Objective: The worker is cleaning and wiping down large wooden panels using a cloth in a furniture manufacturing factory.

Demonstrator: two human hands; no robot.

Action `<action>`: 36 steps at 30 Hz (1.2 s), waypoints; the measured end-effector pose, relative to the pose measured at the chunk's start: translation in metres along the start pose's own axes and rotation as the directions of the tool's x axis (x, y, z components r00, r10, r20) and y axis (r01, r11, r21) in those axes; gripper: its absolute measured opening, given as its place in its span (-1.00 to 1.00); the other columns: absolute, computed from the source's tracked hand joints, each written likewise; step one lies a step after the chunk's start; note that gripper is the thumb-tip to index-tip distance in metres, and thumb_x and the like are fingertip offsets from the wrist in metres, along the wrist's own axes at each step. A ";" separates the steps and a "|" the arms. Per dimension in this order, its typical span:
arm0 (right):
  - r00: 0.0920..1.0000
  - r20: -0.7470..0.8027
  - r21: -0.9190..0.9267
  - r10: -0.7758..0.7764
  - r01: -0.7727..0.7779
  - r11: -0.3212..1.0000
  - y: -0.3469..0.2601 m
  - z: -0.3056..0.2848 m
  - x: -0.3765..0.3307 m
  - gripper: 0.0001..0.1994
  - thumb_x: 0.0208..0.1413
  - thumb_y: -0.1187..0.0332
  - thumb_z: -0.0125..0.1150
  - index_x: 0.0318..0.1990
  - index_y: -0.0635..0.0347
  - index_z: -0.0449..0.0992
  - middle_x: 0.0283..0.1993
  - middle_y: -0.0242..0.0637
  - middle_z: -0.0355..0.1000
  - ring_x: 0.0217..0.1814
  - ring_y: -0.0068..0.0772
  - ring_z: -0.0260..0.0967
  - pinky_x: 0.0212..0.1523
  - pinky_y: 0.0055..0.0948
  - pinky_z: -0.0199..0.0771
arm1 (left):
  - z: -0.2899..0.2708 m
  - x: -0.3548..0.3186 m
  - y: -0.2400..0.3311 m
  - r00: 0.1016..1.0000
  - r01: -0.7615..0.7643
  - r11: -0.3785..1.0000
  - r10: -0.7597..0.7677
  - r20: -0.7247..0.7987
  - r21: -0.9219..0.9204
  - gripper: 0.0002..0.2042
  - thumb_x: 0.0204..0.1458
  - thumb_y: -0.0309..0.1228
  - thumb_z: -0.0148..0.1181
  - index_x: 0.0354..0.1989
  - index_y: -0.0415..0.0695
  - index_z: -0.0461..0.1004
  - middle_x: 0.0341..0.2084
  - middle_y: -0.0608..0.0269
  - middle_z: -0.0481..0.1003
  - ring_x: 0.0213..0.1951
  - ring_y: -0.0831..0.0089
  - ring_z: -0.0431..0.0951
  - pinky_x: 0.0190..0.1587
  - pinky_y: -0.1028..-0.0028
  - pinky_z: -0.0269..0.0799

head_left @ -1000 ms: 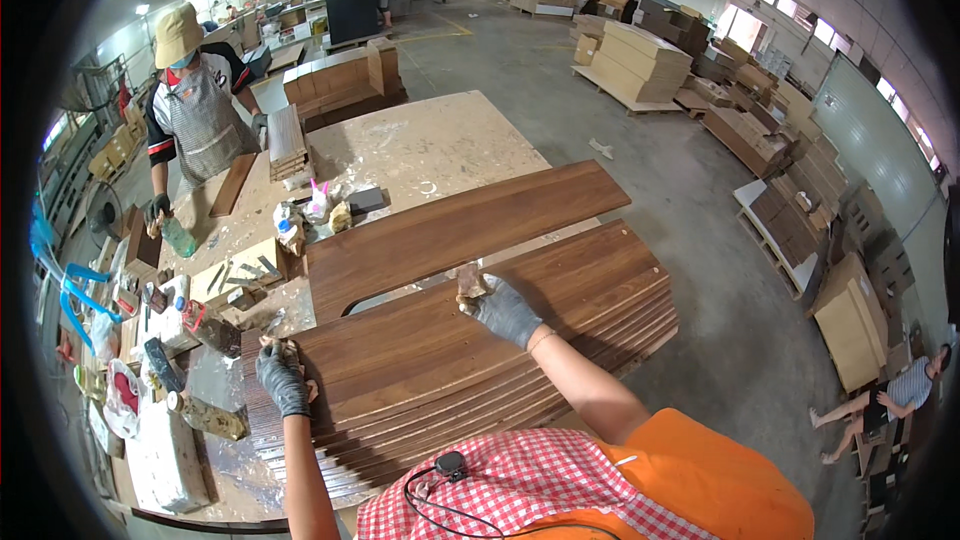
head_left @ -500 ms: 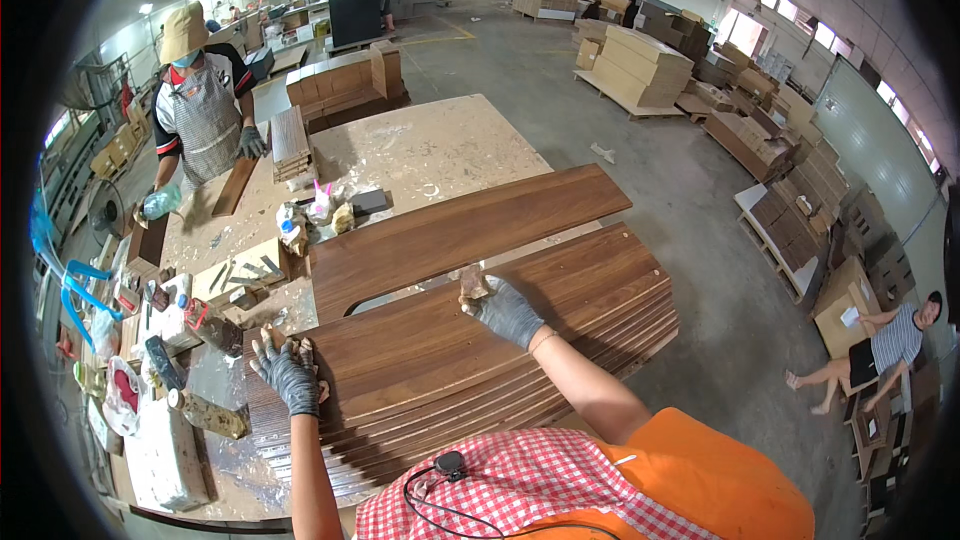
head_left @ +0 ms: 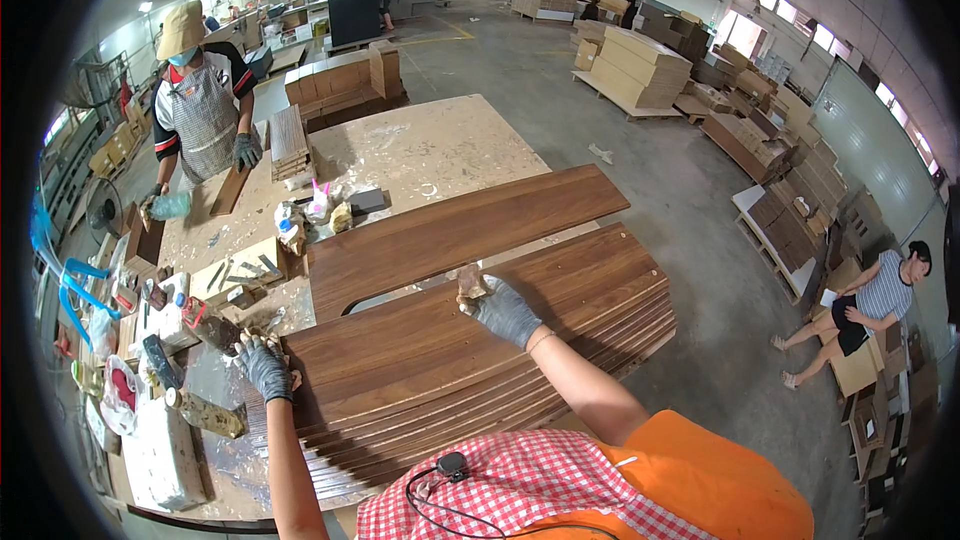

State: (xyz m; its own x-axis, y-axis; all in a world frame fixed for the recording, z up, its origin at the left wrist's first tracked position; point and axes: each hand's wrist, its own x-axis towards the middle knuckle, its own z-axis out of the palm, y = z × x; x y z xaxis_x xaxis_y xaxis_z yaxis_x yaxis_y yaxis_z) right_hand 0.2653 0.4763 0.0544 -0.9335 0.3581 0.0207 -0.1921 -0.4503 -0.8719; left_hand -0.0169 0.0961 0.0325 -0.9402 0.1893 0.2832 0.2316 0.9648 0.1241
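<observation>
Gloved fingers of the right hand (head_left: 503,309) are curling shut around a small tan block (head_left: 469,282), pressing it onto the far edge of the top board (head_left: 470,335). Fingers of the left hand (head_left: 264,368), also gloved, are lying spread and flat on that board's left end, clamped on nothing.

That board is topping a fanned stack (head_left: 480,395) of dark brown boards, lying straight before the person. Its long axis is running from lower left up to the right, the far end pointing toward the floor (head_left: 700,230). Another dark board (head_left: 455,231) is lying just beyond, on much the same slant.

Everything is resting on a worktable (head_left: 420,145) with a pale, stained top. Along its left side, tools, bottles and rags are crowding together, too small to tell apart.

Across the table a co-worker (head_left: 200,105) in hat and apron is standing, one gloved hand on a short plank (head_left: 230,190). A second person (head_left: 870,305) is sitting at the right beside low piles. Around them a big workshop is stretching away, with pallets (head_left: 640,65) of pale panels standing on grey concrete.
</observation>
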 end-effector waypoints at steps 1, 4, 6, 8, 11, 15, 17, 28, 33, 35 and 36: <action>1.000 -0.004 -0.001 -0.001 0.001 1.000 0.000 -0.002 -0.001 -0.80 0.28 0.44 -0.18 -0.08 0.29 0.36 -0.18 -0.20 0.40 -0.16 -0.31 0.42 -0.13 -0.36 0.56 | 0.000 -0.002 0.005 0.999 -0.034 0.999 0.034 -0.022 -0.022 -0.56 0.16 -0.20 -0.09 0.12 -0.22 0.34 0.28 0.02 0.15 0.31 0.06 0.06 0.36 0.19 -0.24; 0.992 -0.025 0.416 0.128 -0.106 0.903 -0.001 -0.002 -0.002 -0.79 0.29 0.42 -0.20 -0.08 0.29 0.36 -0.18 -0.20 0.40 -0.16 -0.29 0.42 -0.13 -0.35 0.55 | -0.006 -0.013 0.022 0.993 -0.102 0.980 0.091 -0.070 -0.171 -0.60 0.15 -0.23 -0.05 0.07 -0.20 0.40 0.24 0.09 0.22 0.27 0.07 0.12 0.36 0.23 -0.22; 0.989 -0.028 0.473 0.144 -0.114 0.873 -0.005 0.003 -0.004 -0.79 0.29 0.40 -0.19 -0.08 0.28 0.36 -0.17 -0.20 0.40 -0.16 -0.27 0.42 -0.14 -0.35 0.56 | -0.019 -0.026 0.043 0.985 -0.160 0.958 0.139 -0.099 -0.239 -0.66 0.10 -0.27 0.05 -0.01 -0.18 0.48 0.21 0.22 0.28 0.14 0.05 0.26 0.31 0.27 -0.08; 0.990 -0.035 0.469 0.139 -0.107 0.877 -0.005 0.001 -0.004 -0.79 0.29 0.40 -0.19 -0.08 0.29 0.36 -0.17 -0.20 0.40 -0.16 -0.27 0.42 -0.14 -0.35 0.56 | -0.026 -0.044 0.071 0.993 -0.118 0.845 0.089 -0.080 -0.522 -0.68 0.05 -0.37 0.12 -0.01 -0.20 0.47 0.07 0.13 0.35 0.02 0.11 0.34 0.17 0.32 0.11; 0.989 -0.022 0.462 0.143 -0.117 0.879 -0.002 0.005 -0.002 -0.79 0.29 0.41 -0.20 -0.08 0.30 0.36 -0.18 -0.20 0.40 -0.16 -0.28 0.42 -0.16 -0.38 0.56 | -0.022 -0.070 0.095 0.973 -0.232 0.534 0.127 -0.195 -0.813 -0.67 0.00 -0.54 0.19 -0.01 -0.23 0.46 -0.21 0.04 0.42 -0.14 0.23 0.43 -0.04 0.42 0.35; 0.992 -0.010 0.454 0.126 -0.108 0.885 -0.009 0.004 -0.005 -0.81 0.28 0.46 -0.18 -0.07 0.32 0.35 -0.19 -0.21 0.41 -0.17 -0.33 0.42 -0.16 -0.42 0.56 | -0.042 -0.085 0.112 0.892 -0.395 0.699 0.448 -0.066 -0.597 -0.67 0.01 -0.40 0.20 -0.01 -0.07 0.49 0.02 0.03 0.38 0.06 0.14 0.34 0.24 0.22 0.09; 0.995 -0.014 0.278 0.098 -0.090 0.956 -0.005 0.004 -0.004 -0.82 0.26 0.49 -0.16 -0.06 0.32 0.34 -0.19 -0.21 0.41 -0.16 -0.35 0.42 -0.15 -0.43 0.56 | -0.043 -0.088 0.101 0.879 -0.423 0.766 0.476 -0.016 -0.484 -0.63 -0.01 -0.31 0.21 0.03 -0.01 0.48 0.08 0.03 0.34 0.14 0.09 0.26 0.29 0.13 -0.08; 0.997 0.010 0.280 0.072 -0.072 0.957 0.004 -0.011 0.001 -0.80 0.27 0.47 -0.18 -0.03 0.33 0.33 -0.17 -0.19 0.41 -0.14 -0.32 0.42 -0.10 -0.35 0.55 | -0.051 -0.050 0.006 0.972 -0.189 0.935 0.222 0.081 -0.300 -0.51 0.02 -0.04 0.14 0.11 0.04 0.42 0.20 0.01 0.25 0.26 -0.01 0.13 0.35 0.05 -0.30; 0.997 -0.030 0.241 0.067 -0.058 0.969 0.007 -0.003 0.003 -0.76 0.30 0.41 -0.23 -0.01 0.31 0.32 -0.17 -0.20 0.40 -0.14 -0.31 0.41 -0.12 -0.35 0.54 | -0.016 -0.026 -0.032 0.988 -0.134 0.983 0.142 0.053 -0.126 -0.52 0.10 -0.05 0.01 0.19 0.06 0.33 0.22 0.04 0.23 0.26 -0.01 0.13 0.33 0.02 -0.22; 0.996 -0.040 0.293 0.082 -0.067 0.954 0.000 -0.002 -0.004 -0.77 0.29 0.43 -0.21 -0.01 0.30 0.33 -0.17 -0.20 0.40 -0.15 -0.32 0.42 -0.13 -0.37 0.54 | -0.039 -0.044 0.008 0.982 -0.172 0.983 0.175 0.066 -0.058 -0.53 0.11 -0.04 0.00 0.18 0.08 0.32 0.22 0.06 0.23 0.27 0.04 0.13 0.34 -0.02 -0.27; 0.994 -0.046 0.347 0.099 -0.077 0.935 -0.007 0.002 -0.006 -0.78 0.28 0.45 -0.18 -0.01 0.30 0.33 -0.17 -0.21 0.40 -0.15 -0.33 0.42 -0.13 -0.39 0.53 | -0.045 -0.055 0.025 0.974 -0.178 0.978 0.191 0.125 -0.107 -0.52 0.10 -0.02 0.00 0.18 0.10 0.31 0.24 0.08 0.21 0.28 0.07 0.11 0.34 -0.06 -0.32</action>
State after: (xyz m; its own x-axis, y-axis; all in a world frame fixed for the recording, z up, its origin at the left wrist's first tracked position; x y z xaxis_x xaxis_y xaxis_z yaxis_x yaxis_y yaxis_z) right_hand 0.2716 0.4756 0.0614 -0.9328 0.3492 -0.0886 -0.2126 -0.7322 -0.6471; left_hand 0.0518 0.1019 0.0630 -0.9024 0.3912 0.1806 0.4206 0.8907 0.1725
